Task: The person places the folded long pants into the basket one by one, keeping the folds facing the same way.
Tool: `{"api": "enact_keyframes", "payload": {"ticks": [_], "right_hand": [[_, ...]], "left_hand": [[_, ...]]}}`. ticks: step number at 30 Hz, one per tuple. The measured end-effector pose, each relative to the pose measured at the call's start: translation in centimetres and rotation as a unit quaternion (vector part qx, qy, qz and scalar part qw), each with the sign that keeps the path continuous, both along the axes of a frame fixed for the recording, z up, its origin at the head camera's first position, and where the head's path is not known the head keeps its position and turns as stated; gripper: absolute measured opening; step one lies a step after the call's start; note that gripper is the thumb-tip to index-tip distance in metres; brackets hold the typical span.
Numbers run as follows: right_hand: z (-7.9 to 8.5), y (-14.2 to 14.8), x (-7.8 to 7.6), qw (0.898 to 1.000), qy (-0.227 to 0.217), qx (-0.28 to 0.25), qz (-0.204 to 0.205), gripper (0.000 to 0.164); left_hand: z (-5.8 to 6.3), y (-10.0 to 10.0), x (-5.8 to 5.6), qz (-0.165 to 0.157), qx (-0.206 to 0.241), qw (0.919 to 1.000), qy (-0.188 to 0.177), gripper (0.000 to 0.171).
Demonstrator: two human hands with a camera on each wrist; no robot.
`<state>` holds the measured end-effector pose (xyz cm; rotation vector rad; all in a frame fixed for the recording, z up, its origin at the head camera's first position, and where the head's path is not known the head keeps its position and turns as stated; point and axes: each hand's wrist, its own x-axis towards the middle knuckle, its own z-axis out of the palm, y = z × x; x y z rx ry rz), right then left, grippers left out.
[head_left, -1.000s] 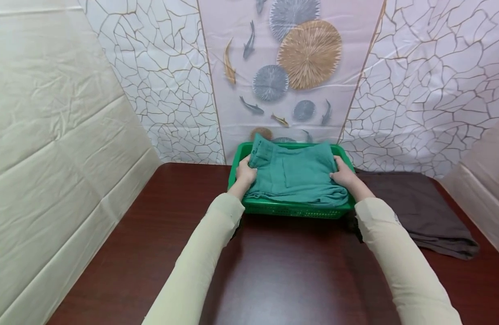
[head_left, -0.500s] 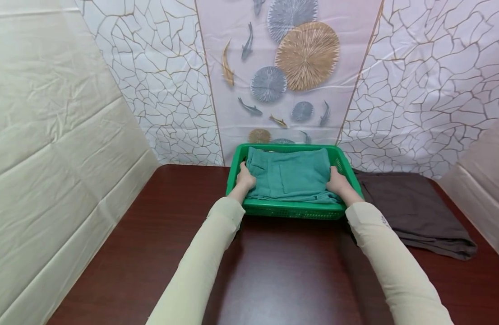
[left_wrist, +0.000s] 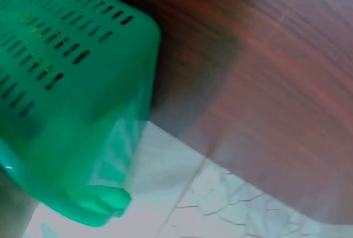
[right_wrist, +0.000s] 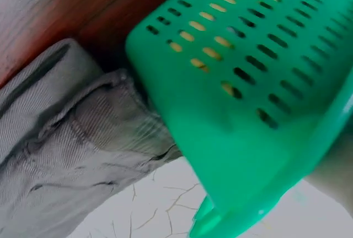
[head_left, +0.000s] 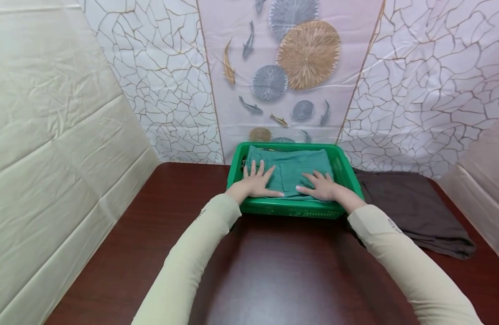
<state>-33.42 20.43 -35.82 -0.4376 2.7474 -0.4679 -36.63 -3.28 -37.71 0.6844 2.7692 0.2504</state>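
Note:
A folded teal-green garment (head_left: 290, 169) lies flat inside a green plastic basket (head_left: 290, 208) at the back of the table. My left hand (head_left: 255, 183) rests on the cloth's left part with its fingers spread. On the right part lies my right hand (head_left: 321, 186), fingers also spread and palm down. Neither hand grips the cloth. Slotted basket walls fill much of the left wrist view (left_wrist: 71, 78) and the right wrist view (right_wrist: 237, 67); the fingers are out of sight in both.
A folded dark brown garment (head_left: 416, 207) lies on the table right of the basket, close against it in the right wrist view. The dark red-brown wooden table (head_left: 274, 271) meets a patterned cloth backdrop (head_left: 176, 90) behind. A beige cloth wall (head_left: 71, 158) stands at the left.
The teal garment has gone down from above the rim into the basket. Both hands have let go of its sides and moved inward onto its top, fingers now spread.

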Motion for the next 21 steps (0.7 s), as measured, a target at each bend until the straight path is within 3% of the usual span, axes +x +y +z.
{"api": "enact_keyframes", "payload": {"ticks": [3, 9, 16, 21], "right_hand": [[-0.3, -0.2, -0.2, 0.998, -0.037, 0.038, -0.02, 0.09], [-1.4, 0.0, -0.6, 0.996, -0.068, 0.049, -0.031, 0.098], [-2.4, 0.1, -1.2, 0.993, -0.101, 0.05, -0.028, 0.103], [-2.2, -0.2, -1.5, 0.991, -0.11, 0.079, -0.025, 0.099]], "left_hand": [[-0.3, -0.7, -0.3, 0.012, 0.007, 0.9993, -0.035, 0.096], [-1.2, -1.0, -0.5, 0.03, 0.037, 0.9957, -0.079, 0.099], [-1.7, -0.9, -0.7, 0.026, 0.007, 0.9948, -0.099, 0.096], [-1.1, -0.9, -0.9, 0.014, -0.033, 0.9941, -0.102, 0.09]]}}
